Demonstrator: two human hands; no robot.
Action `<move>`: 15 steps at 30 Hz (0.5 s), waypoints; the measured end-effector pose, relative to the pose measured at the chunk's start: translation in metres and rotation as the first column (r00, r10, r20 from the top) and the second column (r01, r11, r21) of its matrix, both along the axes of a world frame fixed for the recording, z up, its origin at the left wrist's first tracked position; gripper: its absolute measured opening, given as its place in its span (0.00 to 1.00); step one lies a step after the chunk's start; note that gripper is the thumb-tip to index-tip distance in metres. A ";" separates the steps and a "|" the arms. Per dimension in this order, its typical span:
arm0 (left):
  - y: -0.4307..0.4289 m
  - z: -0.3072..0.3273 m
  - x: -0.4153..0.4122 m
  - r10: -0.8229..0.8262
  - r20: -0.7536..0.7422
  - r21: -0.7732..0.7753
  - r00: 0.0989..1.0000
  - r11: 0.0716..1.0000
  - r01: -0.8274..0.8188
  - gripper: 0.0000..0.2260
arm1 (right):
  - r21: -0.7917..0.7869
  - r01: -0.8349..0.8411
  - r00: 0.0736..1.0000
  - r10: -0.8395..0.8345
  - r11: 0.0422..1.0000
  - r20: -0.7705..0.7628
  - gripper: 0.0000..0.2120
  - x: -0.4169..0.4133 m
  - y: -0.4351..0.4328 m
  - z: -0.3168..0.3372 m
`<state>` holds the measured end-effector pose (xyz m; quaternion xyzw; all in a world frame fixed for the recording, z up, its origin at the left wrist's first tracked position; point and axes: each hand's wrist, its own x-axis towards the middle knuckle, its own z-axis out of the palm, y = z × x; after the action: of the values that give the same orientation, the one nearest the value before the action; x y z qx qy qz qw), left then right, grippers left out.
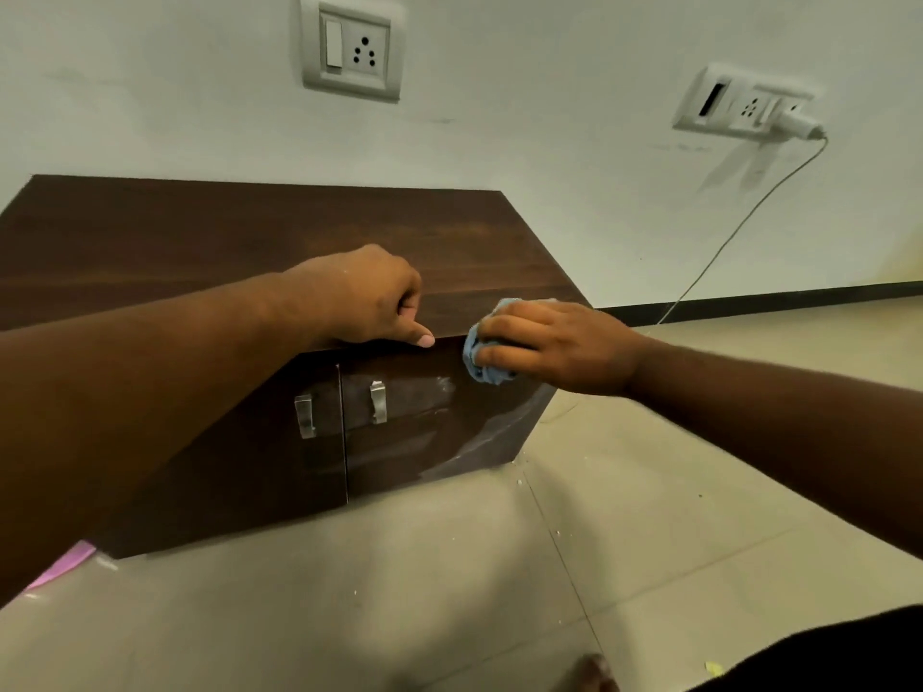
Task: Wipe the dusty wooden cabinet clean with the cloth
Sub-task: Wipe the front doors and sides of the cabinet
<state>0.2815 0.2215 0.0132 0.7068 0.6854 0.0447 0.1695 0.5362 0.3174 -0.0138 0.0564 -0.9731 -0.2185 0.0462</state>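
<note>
A low dark wooden cabinet (pixel 210 242) stands against the wall, with two doors and metal handles (pixel 378 402) on its front. My right hand (pixel 554 347) grips a bunched blue cloth (pixel 482 359) and holds it against the top right of the cabinet front, just under the top edge. My left hand (pixel 367 297) rests on the cabinet's top front edge, fingers curled under and thumb pointing right along the edge. Pale dusty streaks show on the right door below the cloth.
Two wall sockets sit above the cabinet; the right socket (pixel 739 104) has a plug with a cable (pixel 739 227) running down to the tiled floor (pixel 499 566). Something pink (pixel 62 566) lies at the cabinet's lower left. My foot shows at the bottom.
</note>
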 end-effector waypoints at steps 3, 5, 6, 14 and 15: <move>-0.008 0.006 -0.010 -0.009 0.003 0.007 1.000 1.000 0.009 0.12 | -0.052 -0.043 0.999 0.042 0.998 -0.011 0.22 -0.023 -0.020 -0.015; -0.009 0.005 -0.014 -0.008 0.019 0.001 1.000 1.000 0.008 0.12 | -0.078 -0.105 0.993 0.108 0.991 0.036 0.17 -0.040 -0.032 -0.033; -0.008 0.004 -0.015 -0.006 0.024 -0.001 1.000 1.000 0.006 0.12 | -0.071 -0.130 0.990 0.134 0.989 0.044 0.16 -0.049 -0.035 -0.040; -0.001 0.002 -0.016 -0.018 0.067 -0.073 0.998 0.997 0.023 0.10 | -0.668 0.258 0.366 -0.711 0.698 -0.601 0.17 -0.062 -0.078 -0.150; -0.001 0.001 -0.017 -0.018 0.078 -0.065 0.997 0.998 0.024 0.11 | -0.837 0.140 0.109 -0.848 0.529 -0.518 0.17 -0.071 -0.085 -0.160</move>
<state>0.2647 0.2200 0.0138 0.7057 0.6720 0.0475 0.2194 0.4647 0.2328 -0.1742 -0.4554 -0.7198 0.1138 0.5114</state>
